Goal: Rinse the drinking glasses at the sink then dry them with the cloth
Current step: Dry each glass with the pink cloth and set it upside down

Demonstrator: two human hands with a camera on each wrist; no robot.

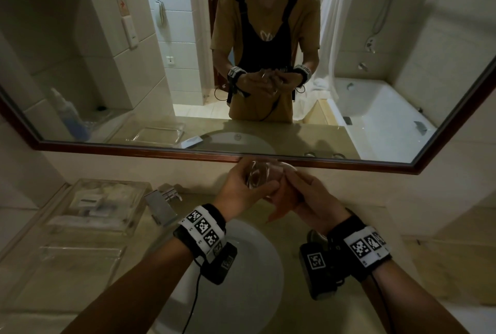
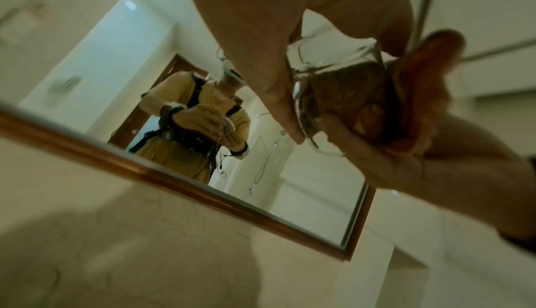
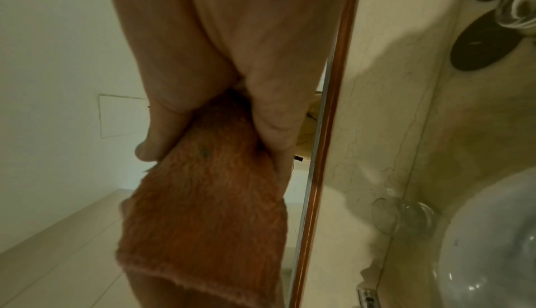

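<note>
At the bottom of the head view the white sink (image 1: 249, 274) is seen, its rim curving between the two forearms, with the beige bench (image 1: 357, 229) around it. To the left of the basin the bench is taken up by a clear tray (image 1: 80, 261) near the lower left and a clear box of sachets (image 1: 104, 202) behind it; the chrome tap (image 1: 161, 206) stands between that box and the sink. To the right of the basin a broader bare stretch of bench is left, ending at a tiled wall.

Both hands are raised above the back of the sink, just below the wooden lower edge of the mirror (image 1: 188, 150). A drinking glass (image 1: 255, 176) is gripped by the left hand (image 1: 241, 191), thumb on one side and fingers curled round the other, the glass lying tilted. In the left wrist view an orange cloth (image 2: 348, 97) is seen stuffed inside the glass (image 2: 333, 77). The right hand (image 1: 308, 199) is held against the left, and in the right wrist view the cloth (image 3: 203, 198) is pinched between its thumb and fingers (image 3: 272, 118). A second glass (image 3: 406, 216) stands on the bench beside the sink, against the wall under the mirror.
</note>
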